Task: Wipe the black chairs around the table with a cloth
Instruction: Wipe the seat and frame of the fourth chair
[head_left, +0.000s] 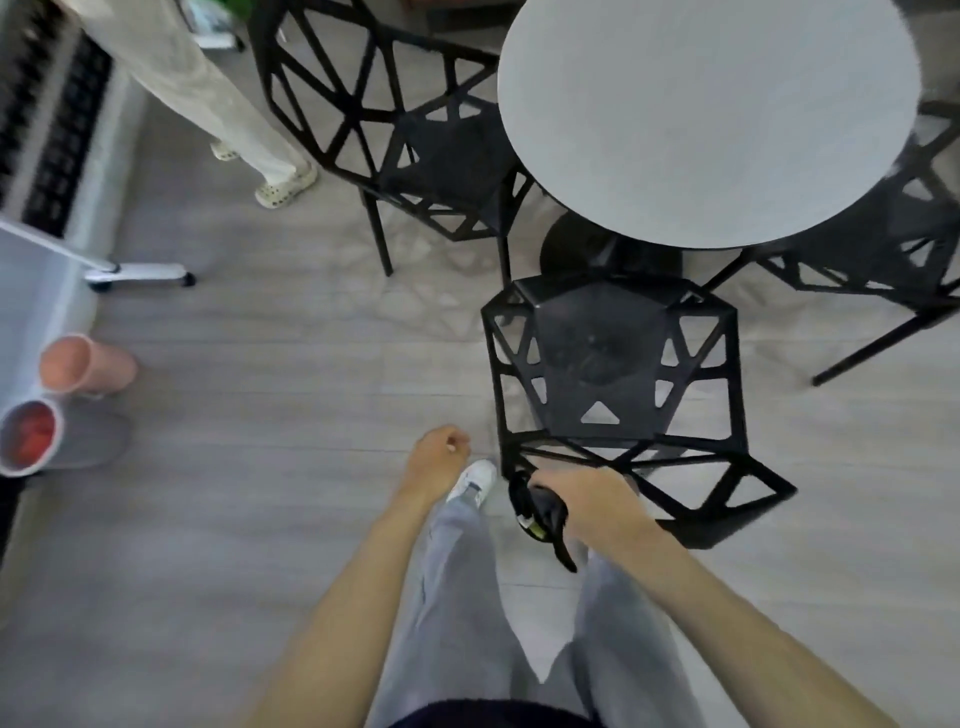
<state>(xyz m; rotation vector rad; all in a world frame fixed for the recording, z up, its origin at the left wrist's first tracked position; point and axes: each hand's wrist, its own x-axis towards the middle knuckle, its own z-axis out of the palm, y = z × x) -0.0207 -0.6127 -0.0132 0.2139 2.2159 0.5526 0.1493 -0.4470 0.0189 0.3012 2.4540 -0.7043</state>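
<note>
A black lattice chair (608, 358) stands right in front of me, its seat tucked toward the round grey table (706, 119). My right hand (597, 499) is closed around a dark cloth (537, 512) at the left end of this chair's backrest. A tail of the cloth hangs down below the hand. My left hand (436, 457) hangs apart to the left over the floor, fingers curled into a loose fist with nothing in it. A second black chair (395, 130) stands at the table's left, a third (883, 249) at its right.
Another person's legs (208, 88) in light trousers stand at the upper left beside the second chair. A white wheeled stand (140, 273) and two cylindrical bins (78, 364) sit along the left edge. Grey plank floor (260, 493) lies between them and me.
</note>
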